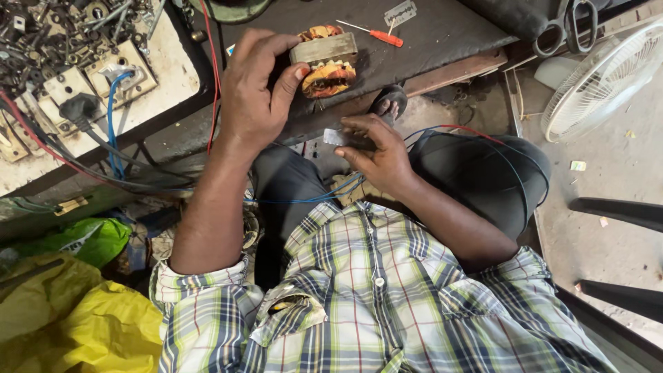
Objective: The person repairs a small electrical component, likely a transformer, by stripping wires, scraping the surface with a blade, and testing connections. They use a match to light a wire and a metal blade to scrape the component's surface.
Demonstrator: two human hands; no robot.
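Here, left hand [252, 90] grips a transformer [324, 61]; right hand [376, 152] pinches a blade [333, 137].

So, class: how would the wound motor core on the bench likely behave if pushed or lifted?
The motor core looks like stacked metal with copper windings, so probably heavy for its size and stiff. Its blocky sides suggest sliding rather than rolling. The left hand steadies it; the exposed windings may scratch easily.

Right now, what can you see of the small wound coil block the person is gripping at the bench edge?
The coil block is a small motor stator or transformer: a grey, metal-looking laminated core with coppery orange windings bulging out above and below it. It sits at the front edge of the dark workbench. The left hand grips it from the left, thumb against the lower winding. The right hand, lower down, holds a small flat silvery blade and does not touch it.
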